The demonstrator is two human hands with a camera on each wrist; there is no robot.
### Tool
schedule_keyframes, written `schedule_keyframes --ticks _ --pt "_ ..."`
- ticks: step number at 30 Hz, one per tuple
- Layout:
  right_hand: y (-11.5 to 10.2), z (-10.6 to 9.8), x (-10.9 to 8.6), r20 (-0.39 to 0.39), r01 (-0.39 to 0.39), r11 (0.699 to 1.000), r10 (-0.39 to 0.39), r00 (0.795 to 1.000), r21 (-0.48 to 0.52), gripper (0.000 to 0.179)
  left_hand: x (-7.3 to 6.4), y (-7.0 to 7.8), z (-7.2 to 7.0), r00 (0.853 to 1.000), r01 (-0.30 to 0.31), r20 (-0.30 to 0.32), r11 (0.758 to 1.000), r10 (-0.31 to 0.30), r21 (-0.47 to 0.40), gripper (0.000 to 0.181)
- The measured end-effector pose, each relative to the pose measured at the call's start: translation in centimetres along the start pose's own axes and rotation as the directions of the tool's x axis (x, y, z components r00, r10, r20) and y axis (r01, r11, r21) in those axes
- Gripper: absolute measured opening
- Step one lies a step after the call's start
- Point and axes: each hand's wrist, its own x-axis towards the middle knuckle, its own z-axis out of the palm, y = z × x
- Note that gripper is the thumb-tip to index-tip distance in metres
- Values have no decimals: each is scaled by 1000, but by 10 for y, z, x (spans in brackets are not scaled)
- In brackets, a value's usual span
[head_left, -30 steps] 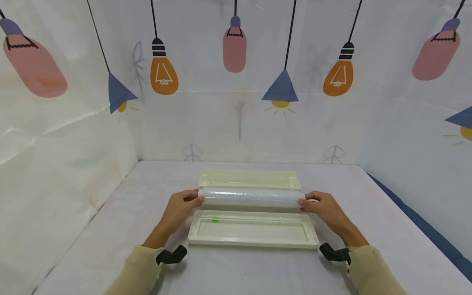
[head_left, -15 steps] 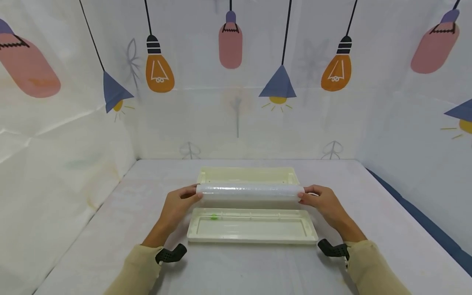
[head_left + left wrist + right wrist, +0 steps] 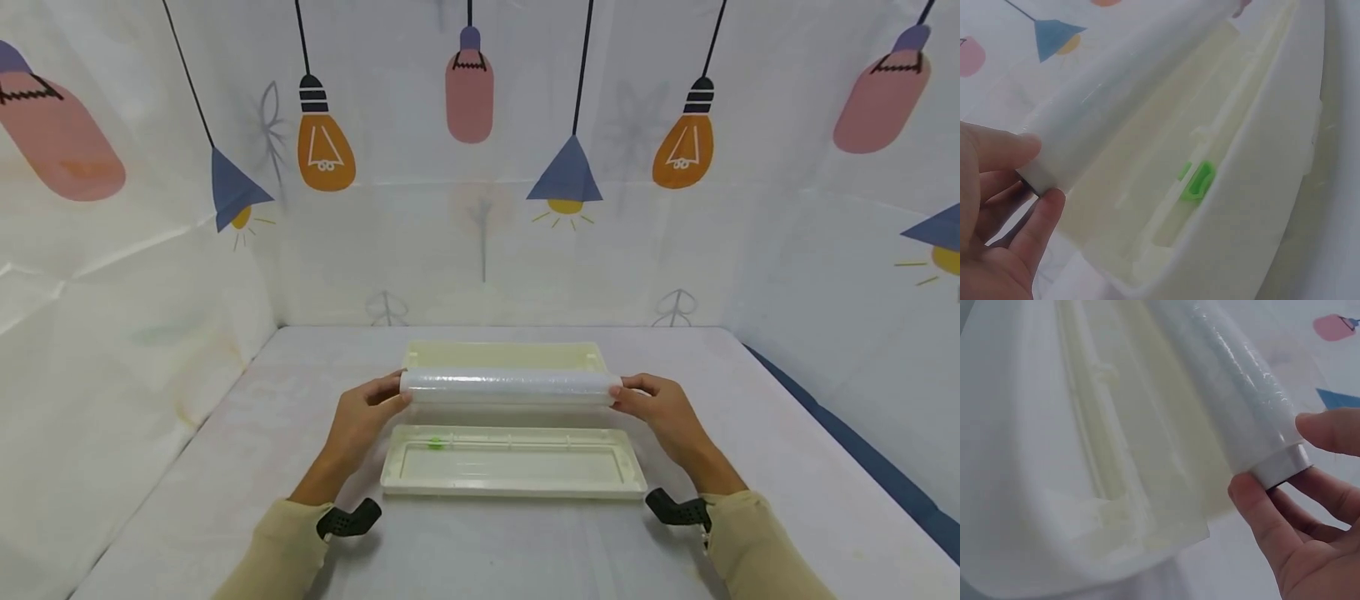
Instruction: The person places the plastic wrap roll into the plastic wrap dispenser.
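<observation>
A roll of cling film (image 3: 510,387), clear and shiny, is held level between two hands above the table. The left hand (image 3: 367,415) grips its left end, with thumb and fingers around the rim, as the left wrist view also shows. At the other end the right hand (image 3: 663,417) pinches the core, which sticks out past the film in the right wrist view. Behind the roll lies a cream plastic box half (image 3: 506,353), partly hidden by it. Nearer the person lies a shallow cream lid (image 3: 517,485), inner side up, with a green slide cutter (image 3: 1199,181) on its rail.
A white cloth covers the table (image 3: 517,550). White sheets printed with lamps stand as a back wall (image 3: 420,250) and along both sides. Dark blue fabric (image 3: 847,442) shows past the right table edge.
The roll has risen slightly and moved away from the person, covering more of the rear box half. Both hands keep their hold on its ends. The camera view shifted a little.
</observation>
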Motion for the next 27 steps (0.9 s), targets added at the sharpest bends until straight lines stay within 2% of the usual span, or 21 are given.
schedule_keyframes --ticks 4,10,15,22,27 --pt "-4 -2 -1 -14 -24 1000 24 1000 -12 45 1 0 2 1000 -30 -9 1000 30 6 46" --pt "-7 0 -2 -17 -33 999 33 999 5 45 2 2 1 999 -33 -17 999 33 9 43" --pt "-12 5 1 -26 -34 999 35 999 21 44 5 10 -2 999 -32 -39 999 33 19 42" --pt "-9 10 5 -42 -8 999 10 999 49 42 9 19 -6 999 -15 -32 998 17 66 43" --pt "-9 10 9 -55 -21 996 25 998 81 40 16 25 -5 1000 -14 -26 997 16 70 46"
